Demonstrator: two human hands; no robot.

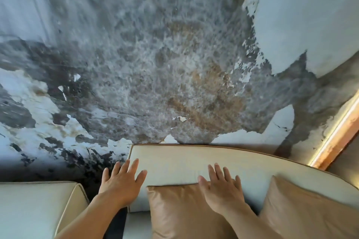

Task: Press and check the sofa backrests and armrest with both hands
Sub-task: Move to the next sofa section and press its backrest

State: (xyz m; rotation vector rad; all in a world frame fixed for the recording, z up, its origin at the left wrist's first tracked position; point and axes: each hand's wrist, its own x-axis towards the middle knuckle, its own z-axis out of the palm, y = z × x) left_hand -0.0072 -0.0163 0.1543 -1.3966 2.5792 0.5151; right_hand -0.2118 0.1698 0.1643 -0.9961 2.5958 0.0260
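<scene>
A cream backrest cushion (180,163) with brown piping stands against the marble wall. My left hand (121,182) lies flat on its left end, fingers spread. My right hand (222,190) rests palm down with spread fingers on the backrest's front, overlapping the top edge of a tan throw pillow (180,213). Neither hand holds anything. A second cream backrest or armrest section (38,205) sits at the lower left, separated by a dark gap.
Another tan pillow (303,213) leans at the right. The dark grey and white marble wall (155,64) rises right behind the sofa. A lit strip with a wooden edge (338,132) runs diagonally at the right.
</scene>
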